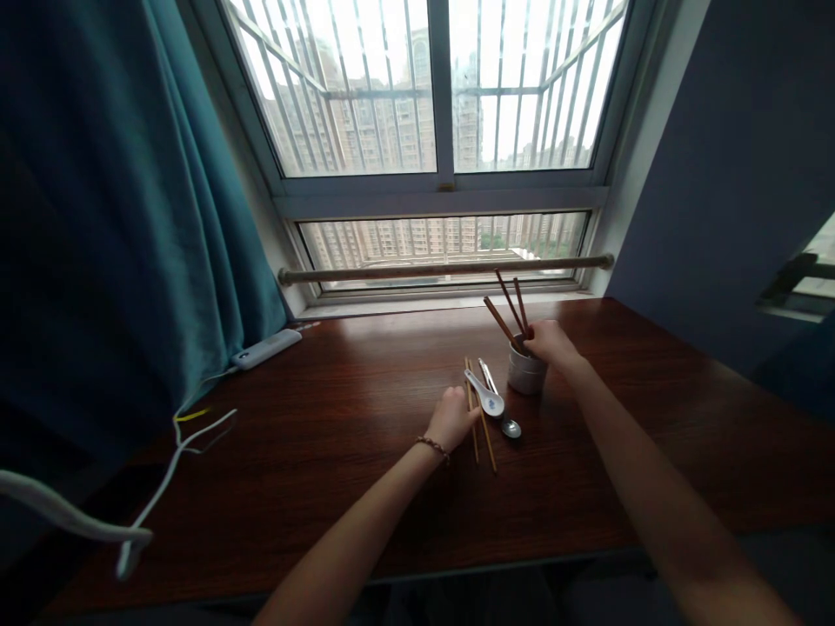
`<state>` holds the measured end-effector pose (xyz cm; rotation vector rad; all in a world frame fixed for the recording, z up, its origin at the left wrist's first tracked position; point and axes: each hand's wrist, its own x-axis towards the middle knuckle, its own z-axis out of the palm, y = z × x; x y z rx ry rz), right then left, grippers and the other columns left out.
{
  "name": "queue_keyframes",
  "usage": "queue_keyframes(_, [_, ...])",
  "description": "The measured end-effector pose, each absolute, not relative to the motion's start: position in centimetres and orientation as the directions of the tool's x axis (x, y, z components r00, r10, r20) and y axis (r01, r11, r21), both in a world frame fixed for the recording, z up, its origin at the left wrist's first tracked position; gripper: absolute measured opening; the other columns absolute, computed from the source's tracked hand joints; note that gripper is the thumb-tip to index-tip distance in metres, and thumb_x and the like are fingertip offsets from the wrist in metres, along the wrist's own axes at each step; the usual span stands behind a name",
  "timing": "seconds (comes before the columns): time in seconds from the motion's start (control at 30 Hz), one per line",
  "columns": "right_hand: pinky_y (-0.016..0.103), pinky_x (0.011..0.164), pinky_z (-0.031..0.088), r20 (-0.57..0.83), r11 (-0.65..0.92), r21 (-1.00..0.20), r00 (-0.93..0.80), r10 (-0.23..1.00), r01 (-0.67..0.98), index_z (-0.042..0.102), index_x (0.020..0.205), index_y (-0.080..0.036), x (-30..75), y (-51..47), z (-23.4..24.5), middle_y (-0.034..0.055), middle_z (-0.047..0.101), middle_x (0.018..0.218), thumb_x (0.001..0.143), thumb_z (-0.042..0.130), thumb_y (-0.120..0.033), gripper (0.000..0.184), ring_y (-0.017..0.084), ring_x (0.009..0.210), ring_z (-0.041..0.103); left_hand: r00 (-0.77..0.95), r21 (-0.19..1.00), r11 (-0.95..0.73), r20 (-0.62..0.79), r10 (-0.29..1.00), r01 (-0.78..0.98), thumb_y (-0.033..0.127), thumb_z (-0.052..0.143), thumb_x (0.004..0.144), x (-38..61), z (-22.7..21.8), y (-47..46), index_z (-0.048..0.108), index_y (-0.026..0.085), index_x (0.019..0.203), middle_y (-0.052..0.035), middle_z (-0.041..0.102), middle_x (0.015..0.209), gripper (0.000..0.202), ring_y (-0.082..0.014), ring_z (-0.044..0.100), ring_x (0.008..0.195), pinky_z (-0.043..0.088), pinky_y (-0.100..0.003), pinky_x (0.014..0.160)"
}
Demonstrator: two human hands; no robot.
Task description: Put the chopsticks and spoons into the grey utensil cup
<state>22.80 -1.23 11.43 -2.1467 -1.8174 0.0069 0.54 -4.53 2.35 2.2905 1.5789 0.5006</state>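
Note:
On the table, a pair of light wooden chopsticks (486,435) lies fanned out. My left hand (451,419) is closed beside them, its fingertips over the left stick. Right of the sticks rests a white ceramic spoon (490,403) with a blue mark. It partly covers a metal spoon (511,428) and another slim metal handle (486,374). A grey-white utensil cup (527,376) stands upright behind them, with several dark brown chopsticks (501,322) leaning out. At its rim, my right hand (551,342) pinches the dark chopsticks; its fingertips are partly hidden.
A white power strip (267,349) lies at the table's back left, by the blue curtain (215,217). White cables (160,491) hang at the left. Behind the brown table (365,348) run a horizontal rail (391,272) and a barred window. A wall bounds the right.

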Motion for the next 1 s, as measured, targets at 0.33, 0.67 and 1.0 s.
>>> queue_keyframes(0.33, [0.024, 0.062, 0.041, 0.220, -0.163, -0.273, 0.227, 0.949, 0.948, 0.065, 0.079, -0.012, 21.7, -2.4, 11.5, 0.0119, 0.064, 0.079, 0.073, 0.055, -0.019, 0.014, 0.019, 0.074, 0.060, 0.153, 0.364, -0.130, -0.034, 0.988, 0.922, 0.035, 0.049, 0.072, 3.6, 2.7, -1.9, 0.051, 0.008, 0.104, -0.0209, 0.056, 0.104, 0.042, -0.0299, 0.057, 0.093, 0.044, -0.035, 0.074])
queue_keyframes(0.67, [0.020, 0.068, 0.036, 0.581, 0.332, -0.396, -0.046, 0.812, 0.856, 0.059, 0.090, -0.015, 15.0, -8.5, 5.7, 0.0040, 0.063, 0.078, 0.087, 0.039, -0.022, 0.021, 0.013, 0.072, 0.057, 0.210, 0.302, -0.173, -0.094, 0.973, 0.937, 0.027, 0.051, 0.069, 3.3, 3.6, -0.8, 0.062, 0.011, 0.094, -0.0205, 0.062, 0.094, 0.032, -0.0313, 0.059, 0.091, 0.047, -0.036, 0.071])
queue_keyframes(1.0, [0.022, 0.075, 0.037, 0.392, 0.195, -0.382, -0.032, 0.919, 0.903, 0.061, 0.086, -0.015, 15.1, -7.1, 3.2, 0.0067, 0.059, 0.087, 0.084, 0.047, -0.025, 0.018, 0.016, 0.083, 0.054, 0.180, 0.403, -0.191, 0.065, 0.982, 0.895, 0.029, 0.060, 0.063, -1.4, 10.8, 0.6, 0.062, 0.009, 0.063, -0.0162, 0.063, 0.067, 0.020, -0.0268, 0.062, 0.068, 0.046, -0.030, 0.056])
